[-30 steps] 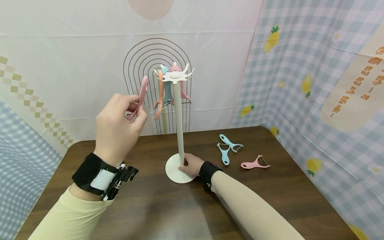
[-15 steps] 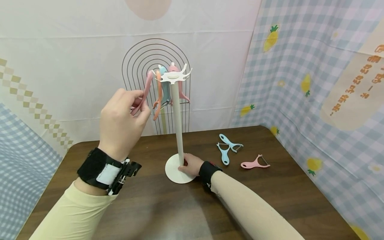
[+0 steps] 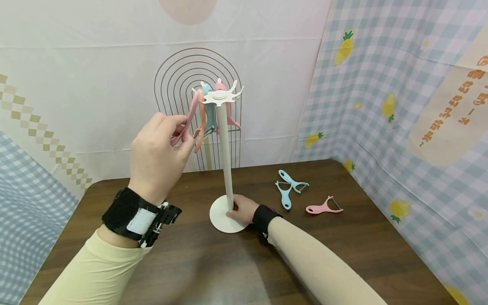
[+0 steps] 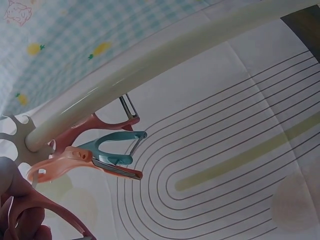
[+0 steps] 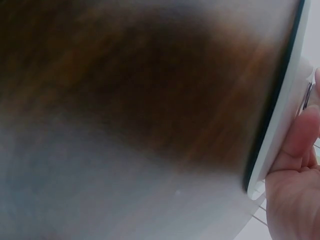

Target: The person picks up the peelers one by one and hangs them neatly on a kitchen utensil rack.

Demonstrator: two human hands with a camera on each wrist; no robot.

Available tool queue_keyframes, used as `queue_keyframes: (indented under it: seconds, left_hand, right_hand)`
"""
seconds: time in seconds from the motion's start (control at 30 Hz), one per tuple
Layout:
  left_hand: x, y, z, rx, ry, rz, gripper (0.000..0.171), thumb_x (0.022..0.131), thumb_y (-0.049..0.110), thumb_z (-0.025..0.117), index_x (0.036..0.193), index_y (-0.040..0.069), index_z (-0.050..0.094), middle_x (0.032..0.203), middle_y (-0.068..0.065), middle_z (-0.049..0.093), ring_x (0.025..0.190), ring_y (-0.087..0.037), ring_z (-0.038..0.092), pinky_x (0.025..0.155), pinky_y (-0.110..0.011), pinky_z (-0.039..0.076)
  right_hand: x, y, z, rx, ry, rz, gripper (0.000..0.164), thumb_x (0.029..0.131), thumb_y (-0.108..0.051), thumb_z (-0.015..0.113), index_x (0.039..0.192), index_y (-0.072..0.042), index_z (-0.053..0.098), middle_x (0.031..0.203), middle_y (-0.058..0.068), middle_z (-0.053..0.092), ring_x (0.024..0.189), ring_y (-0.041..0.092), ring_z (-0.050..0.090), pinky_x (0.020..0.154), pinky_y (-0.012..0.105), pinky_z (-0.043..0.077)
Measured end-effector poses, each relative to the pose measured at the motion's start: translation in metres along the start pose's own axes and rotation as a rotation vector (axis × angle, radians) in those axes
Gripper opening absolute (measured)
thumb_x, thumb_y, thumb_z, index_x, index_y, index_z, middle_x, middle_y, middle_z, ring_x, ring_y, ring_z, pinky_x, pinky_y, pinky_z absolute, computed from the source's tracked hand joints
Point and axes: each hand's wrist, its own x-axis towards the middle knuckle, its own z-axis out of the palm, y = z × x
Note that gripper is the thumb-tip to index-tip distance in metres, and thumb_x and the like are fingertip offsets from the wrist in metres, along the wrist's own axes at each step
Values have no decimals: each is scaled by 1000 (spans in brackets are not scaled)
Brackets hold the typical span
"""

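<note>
My left hand (image 3: 158,154) pinches a pink Y-shaped peeler (image 3: 192,112) by its lower end, handle upward. The handle's top is right at an arm of the white hanging rack (image 3: 225,152). An orange peeler (image 3: 202,118) hangs beside it, with a blue peeler (image 3: 211,116) and another pink peeler (image 3: 230,116) behind. In the left wrist view the held peeler's curved frame (image 4: 52,206) shows below the orange one. My right hand (image 3: 245,209) holds the rack at the foot of its pole; in the right wrist view the thumb (image 5: 300,135) lies over the round base (image 5: 280,120).
Two light blue peelers (image 3: 286,199) lie overlapping on the brown table (image 3: 183,262), right of the rack. A pink peeler (image 3: 324,207) lies farther right. Bare hooks (image 3: 238,91) stick out on the rack's right side. Cloth hangs behind and at both sides.
My left hand has moved right with the pink peeler, bringing its handle top from apart to the rack's arm beside the orange peeler. The right hand stays at the base.
</note>
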Motion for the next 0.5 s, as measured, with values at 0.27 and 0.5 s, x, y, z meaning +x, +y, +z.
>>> queue_keyframes:
  seconds: [0.27,0.5]
  left_hand:
    - [0,1,2,13,9,21,15,88,2,57,97,-2,68,79,-13,58,69,-24,58,58,-36,47]
    - [-2,3,5,37,0,26,13,87,1,59,96,-2,68,75,-11,55,63,-25,52,54,-35,41]
  right_hand:
    - [0,1,0,4,-1,1,30,90,-16,70,115,-7,58,95,2,59,86,17,55,81,35,46]
    - [-1,-2,0,-3,4,14,29,90,-16,69,115,-7,57,96,3,60,86,16,56,82,34,46]
